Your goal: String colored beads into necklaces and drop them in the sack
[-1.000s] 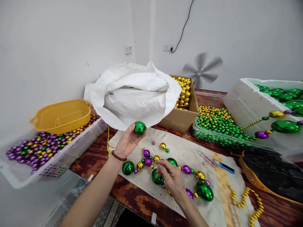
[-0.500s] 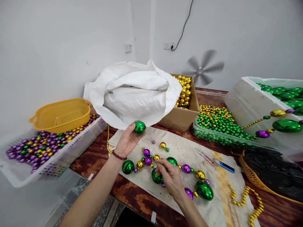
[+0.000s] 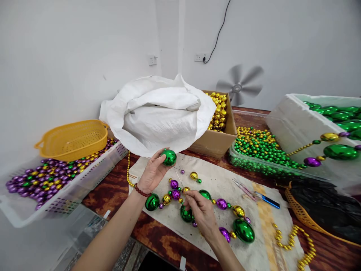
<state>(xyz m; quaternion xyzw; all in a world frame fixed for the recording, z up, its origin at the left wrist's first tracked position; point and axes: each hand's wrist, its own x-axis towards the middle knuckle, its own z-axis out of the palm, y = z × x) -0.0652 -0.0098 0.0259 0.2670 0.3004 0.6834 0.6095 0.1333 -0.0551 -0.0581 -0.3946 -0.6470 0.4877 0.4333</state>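
Note:
Pinched in the fingers of my left hand (image 3: 155, 171) is a large shiny green bead (image 3: 169, 157), raised above the cloth. My right hand (image 3: 200, 210) is closed on the lower end of a thin needle (image 3: 177, 175), which slants up toward the green bead; whether its tip is inside the bead I cannot tell. Around and under my right hand lies a strand of purple, gold and green beads, with a big green bead (image 3: 243, 230) at its right and another green bead (image 3: 152, 202) at its left. A loose gold bead (image 3: 193, 175) lies behind the strand.
Tweezers (image 3: 244, 189) and a blue-handled tool (image 3: 267, 200) lie on the cloth (image 3: 222, 177). Left stands a white crate (image 3: 84, 184) of beads under a yellow basket (image 3: 73, 141). Behind are a white sack (image 3: 163, 124), a gold-bead carton (image 3: 216, 143) and a foam box (image 3: 284, 120).
My left hand and the green bead have shifted slightly right and down. My right hand stays nearly in place, still pinching the needle.

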